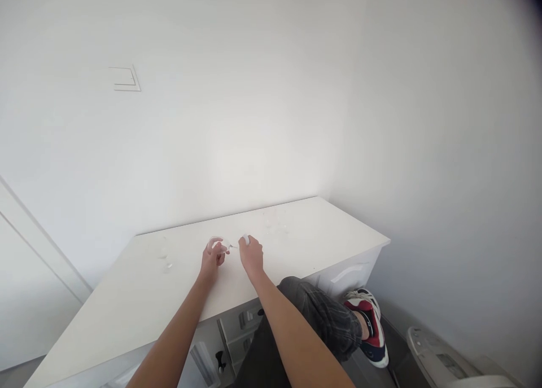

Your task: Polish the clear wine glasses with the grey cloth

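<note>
My left hand (214, 258) is closed around a small transparent rounded piece (218, 242), possibly plastic or glass, held just above the white cabinet top (292, 247). Close to its right, my right hand (251, 253) grips a small white object (246, 239), its fingers wrapped round it. A thin stem (234, 247) spans the gap between the two hands and points at the transparent piece. Whether its tip touches that piece, I cannot tell. What exactly the two pieces are is too small to make out.
Faint transparent items (168, 265) lie on the left of the cabinet top, and more transparent items (277, 227) stand towards the back right. White walls border the back and right. My knee (296, 286) presses near the front edge; a grey-white appliance (440, 357) stands at lower right.
</note>
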Action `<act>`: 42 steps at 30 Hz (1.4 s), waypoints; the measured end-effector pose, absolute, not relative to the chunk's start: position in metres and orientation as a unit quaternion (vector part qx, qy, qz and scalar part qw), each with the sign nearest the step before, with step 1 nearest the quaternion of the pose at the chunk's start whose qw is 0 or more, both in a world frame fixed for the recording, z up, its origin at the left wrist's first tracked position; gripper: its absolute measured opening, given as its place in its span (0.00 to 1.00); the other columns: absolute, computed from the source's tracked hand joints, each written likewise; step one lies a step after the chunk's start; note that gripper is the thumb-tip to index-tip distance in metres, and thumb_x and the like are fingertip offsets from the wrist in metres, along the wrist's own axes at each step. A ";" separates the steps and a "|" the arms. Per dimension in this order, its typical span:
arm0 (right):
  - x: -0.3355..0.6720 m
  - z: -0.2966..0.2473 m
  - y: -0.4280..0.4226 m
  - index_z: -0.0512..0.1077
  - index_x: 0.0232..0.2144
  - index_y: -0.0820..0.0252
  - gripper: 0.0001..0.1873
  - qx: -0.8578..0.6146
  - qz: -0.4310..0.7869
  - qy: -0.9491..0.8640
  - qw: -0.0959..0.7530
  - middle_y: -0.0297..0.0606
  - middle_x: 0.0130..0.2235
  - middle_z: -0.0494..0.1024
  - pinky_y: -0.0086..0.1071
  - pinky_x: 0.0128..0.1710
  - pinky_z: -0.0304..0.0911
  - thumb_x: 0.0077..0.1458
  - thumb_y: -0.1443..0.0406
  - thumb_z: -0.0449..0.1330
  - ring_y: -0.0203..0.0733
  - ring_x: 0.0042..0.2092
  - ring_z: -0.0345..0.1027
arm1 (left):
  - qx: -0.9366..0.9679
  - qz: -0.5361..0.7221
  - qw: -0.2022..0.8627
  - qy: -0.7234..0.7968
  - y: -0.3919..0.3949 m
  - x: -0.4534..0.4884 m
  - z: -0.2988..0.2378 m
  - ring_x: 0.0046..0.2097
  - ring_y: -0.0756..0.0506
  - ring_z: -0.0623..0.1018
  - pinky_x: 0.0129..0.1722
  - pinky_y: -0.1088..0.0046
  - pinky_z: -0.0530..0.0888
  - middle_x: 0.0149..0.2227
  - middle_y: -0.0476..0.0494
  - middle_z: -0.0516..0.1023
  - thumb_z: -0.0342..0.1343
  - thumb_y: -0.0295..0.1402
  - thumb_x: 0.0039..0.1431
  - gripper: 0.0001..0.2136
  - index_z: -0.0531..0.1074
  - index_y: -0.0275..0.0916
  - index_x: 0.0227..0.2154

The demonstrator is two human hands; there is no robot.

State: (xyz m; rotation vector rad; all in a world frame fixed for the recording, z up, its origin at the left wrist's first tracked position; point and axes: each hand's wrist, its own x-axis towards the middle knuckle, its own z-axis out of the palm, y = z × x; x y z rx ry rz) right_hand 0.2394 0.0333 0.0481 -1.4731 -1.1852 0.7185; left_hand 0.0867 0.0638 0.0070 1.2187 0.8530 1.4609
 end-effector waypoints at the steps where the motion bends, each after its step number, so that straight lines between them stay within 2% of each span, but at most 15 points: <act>1: 0.240 0.047 0.033 0.61 0.25 0.53 0.14 -0.626 0.290 -0.500 0.524 0.33 0.24 0.68 0.33 0.26 0.54 0.62 0.58 0.51 0.41 0.26 0.60 | 0.496 0.610 0.510 0.349 0.064 0.087 0.007 0.20 0.55 0.62 0.21 0.79 0.54 0.26 0.52 0.75 0.61 0.50 0.62 0.17 0.70 0.43 0.44; 6: 0.236 0.046 0.031 0.61 0.27 0.52 0.17 -0.639 0.325 -0.527 0.456 0.36 0.29 0.71 0.35 0.32 0.57 0.64 0.51 0.50 0.44 0.31 0.65 | 0.417 0.636 0.553 0.340 0.065 0.087 0.008 0.22 0.56 0.65 0.20 0.80 0.60 0.31 0.53 0.74 0.64 0.52 0.59 0.20 0.72 0.42 0.44; 9: 0.235 0.046 0.034 0.62 0.28 0.52 0.20 -0.613 0.377 -0.510 0.471 0.36 0.31 0.71 0.35 0.34 0.58 0.64 0.47 0.48 0.45 0.33 0.66 | 0.382 0.642 0.586 0.314 0.070 0.083 0.006 0.25 0.56 0.69 0.22 0.81 0.65 0.33 0.52 0.73 0.63 0.54 0.59 0.23 0.75 0.41 0.48; 13: 0.238 0.049 0.041 0.63 0.38 0.53 0.13 -0.580 0.469 -0.438 0.502 0.35 0.33 0.71 0.33 0.32 0.61 0.64 0.54 0.45 0.43 0.35 0.68 | 0.376 0.639 0.600 0.301 0.073 0.079 0.003 0.27 0.55 0.71 0.23 0.81 0.67 0.35 0.49 0.76 0.62 0.55 0.60 0.26 0.76 0.41 0.51; 16: 0.238 0.052 0.040 0.60 0.43 0.52 0.10 -0.565 0.473 -0.451 0.503 0.31 0.32 0.70 0.31 0.31 0.60 0.61 0.57 0.50 0.41 0.34 0.67 | 0.405 0.634 0.585 0.304 0.072 0.079 0.003 0.24 0.57 0.68 0.22 0.81 0.66 0.37 0.47 0.77 0.62 0.53 0.61 0.26 0.75 0.42 0.55; 20: 0.234 0.050 0.031 0.62 0.39 0.52 0.08 -0.521 0.408 -0.602 0.447 0.31 0.35 0.71 0.33 0.38 0.60 0.59 0.59 0.57 0.41 0.38 0.67 | 0.408 0.613 0.603 0.306 0.069 0.079 0.005 0.31 0.53 0.75 0.28 0.77 0.71 0.40 0.45 0.79 0.61 0.57 0.60 0.30 0.75 0.41 0.56; 24: 0.232 0.043 0.027 0.71 0.41 0.54 0.10 -0.540 0.307 -0.704 0.344 0.42 0.46 0.73 0.41 0.47 0.61 0.62 0.56 0.56 0.52 0.51 0.65 | 0.421 0.606 0.604 0.302 0.068 0.079 0.005 0.37 0.46 0.79 0.33 0.72 0.74 0.41 0.41 0.81 0.62 0.58 0.57 0.33 0.74 0.39 0.58; 27: 0.232 0.040 0.030 0.76 0.46 0.50 0.15 -0.592 0.247 -0.683 0.348 0.47 0.54 0.69 0.46 0.52 0.60 0.60 0.54 0.62 0.58 0.58 0.60 | 0.428 0.602 0.605 0.296 0.069 0.078 0.005 0.41 0.44 0.80 0.34 0.73 0.75 0.49 0.36 0.81 0.62 0.57 0.58 0.34 0.71 0.42 0.62; 29: 0.232 0.039 0.032 0.74 0.52 0.48 0.21 -0.608 0.232 -0.659 0.377 0.47 0.55 0.68 0.45 0.51 0.61 0.56 0.54 0.66 0.58 0.58 0.61 | 0.437 0.598 0.606 0.289 0.069 0.078 0.005 0.34 0.50 0.77 0.28 0.77 0.71 0.54 0.33 0.80 0.61 0.57 0.60 0.34 0.70 0.43 0.63; 31: 0.232 0.040 0.032 0.70 0.55 0.51 0.27 -0.627 0.236 -0.629 0.394 0.47 0.53 0.70 0.44 0.49 0.63 0.54 0.54 0.68 0.57 0.56 0.64 | 0.445 0.598 0.606 0.279 0.068 0.078 0.005 0.24 0.57 0.67 0.22 0.79 0.64 0.57 0.31 0.79 0.60 0.55 0.62 0.32 0.69 0.43 0.64; 33: 0.233 0.041 0.031 0.68 0.53 0.56 0.30 -0.662 0.227 -0.594 0.397 0.49 0.52 0.71 0.44 0.47 0.64 0.52 0.53 0.69 0.57 0.54 0.66 | 0.453 0.597 0.606 0.266 0.068 0.079 0.005 0.20 0.60 0.58 0.19 0.79 0.61 0.60 0.29 0.77 0.59 0.53 0.64 0.30 0.69 0.44 0.64; 35: 0.235 0.043 0.029 0.68 0.50 0.59 0.31 -0.699 0.176 -0.570 0.394 0.52 0.51 0.70 0.45 0.45 0.63 0.50 0.50 0.70 0.59 0.53 0.65 | 0.461 0.593 0.609 0.256 0.067 0.080 0.006 0.20 0.60 0.56 0.18 0.79 0.60 0.63 0.27 0.74 0.59 0.51 0.65 0.29 0.68 0.44 0.64; 39: 0.239 0.045 0.026 0.69 0.45 0.57 0.27 -0.710 0.067 -0.581 0.393 0.52 0.49 0.71 0.45 0.45 0.62 0.52 0.47 0.69 0.60 0.52 0.64 | 0.470 0.586 0.610 0.251 0.064 0.083 0.010 0.20 0.61 0.55 0.17 0.79 0.59 0.65 0.25 0.71 0.59 0.51 0.65 0.29 0.68 0.45 0.64; 42: 0.241 0.045 0.026 0.69 0.43 0.55 0.18 -0.650 0.096 -0.641 0.396 0.46 0.44 0.73 0.40 0.44 0.61 0.58 0.51 0.66 0.53 0.46 0.67 | 0.462 0.591 0.610 0.256 0.063 0.083 0.011 0.18 0.61 0.52 0.18 0.78 0.62 0.65 0.25 0.71 0.60 0.52 0.64 0.29 0.69 0.44 0.63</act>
